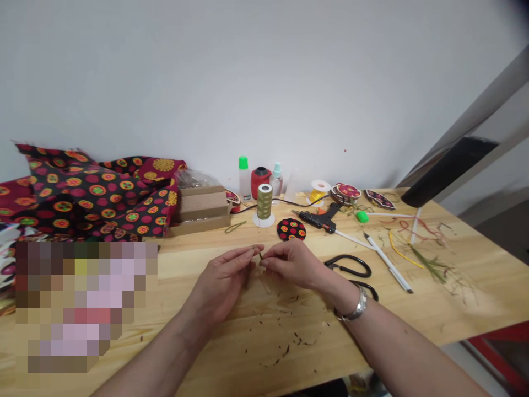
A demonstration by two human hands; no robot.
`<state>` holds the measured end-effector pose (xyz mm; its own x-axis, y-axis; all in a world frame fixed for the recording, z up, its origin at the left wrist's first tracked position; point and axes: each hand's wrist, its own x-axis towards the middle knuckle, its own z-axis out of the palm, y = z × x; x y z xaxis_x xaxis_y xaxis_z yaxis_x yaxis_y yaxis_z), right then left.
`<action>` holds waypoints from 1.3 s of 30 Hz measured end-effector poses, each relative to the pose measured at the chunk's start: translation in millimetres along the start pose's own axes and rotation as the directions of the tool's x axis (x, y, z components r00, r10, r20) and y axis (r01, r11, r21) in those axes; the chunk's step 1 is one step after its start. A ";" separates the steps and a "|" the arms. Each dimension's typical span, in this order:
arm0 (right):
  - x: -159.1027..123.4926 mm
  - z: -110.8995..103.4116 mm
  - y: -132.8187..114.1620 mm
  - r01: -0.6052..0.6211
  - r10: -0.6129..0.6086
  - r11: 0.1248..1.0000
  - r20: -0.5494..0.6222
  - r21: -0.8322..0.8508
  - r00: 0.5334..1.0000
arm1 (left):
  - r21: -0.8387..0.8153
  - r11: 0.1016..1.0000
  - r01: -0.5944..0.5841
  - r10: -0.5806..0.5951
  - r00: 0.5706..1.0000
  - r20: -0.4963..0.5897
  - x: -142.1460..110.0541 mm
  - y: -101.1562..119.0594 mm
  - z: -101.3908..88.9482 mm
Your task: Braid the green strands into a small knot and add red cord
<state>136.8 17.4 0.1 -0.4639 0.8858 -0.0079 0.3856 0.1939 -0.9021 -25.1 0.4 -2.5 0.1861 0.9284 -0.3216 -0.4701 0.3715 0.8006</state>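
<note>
In the head view, the left hand (pixel 225 273) and right hand (pixel 291 263) come together above a pale wooden workbench (pixel 206 245), their fingertips meeting as they pinch a thin greenish strand (pixel 260 256). The strand is short and fine, and its exact material is too small to tell. A silver bangle (pixel 355 306) circles the right wrist. Dark fibre snippets (pixel 285 342) lie scattered on the wood below the hands.

Just right of the right hand lie black-handled scissors (pixel 351 270), and beyond them a white craft knife (pixel 388 263) rests near a loose tangle of green, yellow and reddish fibres (pixel 430 264). Straight ahead stands an olive-gold thread spool (pixel 264 204) on a white base, beside a round fabric-covered disc (pixel 291 229) in black with red and yellow dots. A black hot glue gun (pixel 320 219) lies to its right, its cord trailing along the back of the bench.

Against the wall stand a green-capped bottle (pixel 243 176), a red thread spool (pixel 260 182) and a yellow ribbon reel (pixel 319 193). Stacked cardboard boxes (pixel 202 212) sit beside a heap of dotted red-and-black fabric (pixel 95 187). A pixelated patch (pixel 82 303) hides the lower left.
</note>
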 end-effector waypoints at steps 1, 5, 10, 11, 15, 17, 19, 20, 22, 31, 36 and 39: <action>0.0 1.5 -0.3 -0.022 0.022 0.999 0.013 0.025 1.000 | -0.001 1.000 -0.007 0.007 1.000 0.012 0.1 -0.2 -0.2; -0.1 7.5 0.0 -0.056 0.054 0.995 0.031 0.087 0.998 | -0.018 1.000 -0.021 0.022 0.999 0.023 -0.9 1.0 0.1; -1.1 13.3 2.1 -0.024 0.019 0.993 0.039 0.112 0.999 | -0.040 0.998 -0.050 0.053 0.996 0.065 -4.0 2.8 -0.3; -1.3 14.1 2.4 -0.004 -0.001 0.995 0.041 0.104 0.999 | -0.049 0.998 -0.045 0.049 0.996 0.079 -4.4 2.9 -0.8; -1.2 16.0 2.7 0.055 -0.055 0.998 0.021 0.036 0.998 | -0.101 0.995 -0.023 0.035 0.992 0.121 -3.7 3.5 -2.8; -1.4 16.3 1.9 0.059 -0.059 0.998 0.036 0.021 0.998 | -0.129 0.992 0.000 0.015 0.993 0.115 -2.5 4.1 -3.6; -2.6 15.9 0.7 0.059 -0.059 0.998 0.076 0.005 0.995 | -0.168 0.986 0.022 -0.009 0.997 0.073 -1.1 4.6 -4.3; -3.8 15.5 -0.1 0.069 -0.068 0.998 0.101 -0.010 0.993 | -0.187 0.982 0.026 -0.019 0.999 0.039 -0.4 4.7 -4.6; -7.8 14.0 -2.2 0.117 -0.107 0.992 0.195 -0.041 0.975 | -0.219 0.976 0.017 -0.025 0.999 -0.035 0.7 4.7 -5.3; -12.4 4.8 -11.9 0.170 -0.174 0.983 0.047 0.067 0.984 | -0.176 0.982 0.071 -0.080 0.996 -0.045 -0.2 2.7 -4.1; 3.6 4.5 0.8 0.103 -0.070 0.990 -0.302 0.094 0.951 | -0.101 0.979 0.177 -0.173 0.984 0.042 -2.3 -0.6 -5.1; 5.9 5.0 4.8 0.148 -0.132 0.988 -0.257 0.045 0.958 | -0.033 0.979 0.201 -0.198 0.976 0.086 -3.1 -2.1 -5.7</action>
<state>131.9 21.4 -6.4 -0.2904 0.9308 0.2219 0.2760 0.3035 -0.9120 -29.6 -3.3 -6.1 0.3491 0.8331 -0.4290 -0.4512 0.5507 0.7023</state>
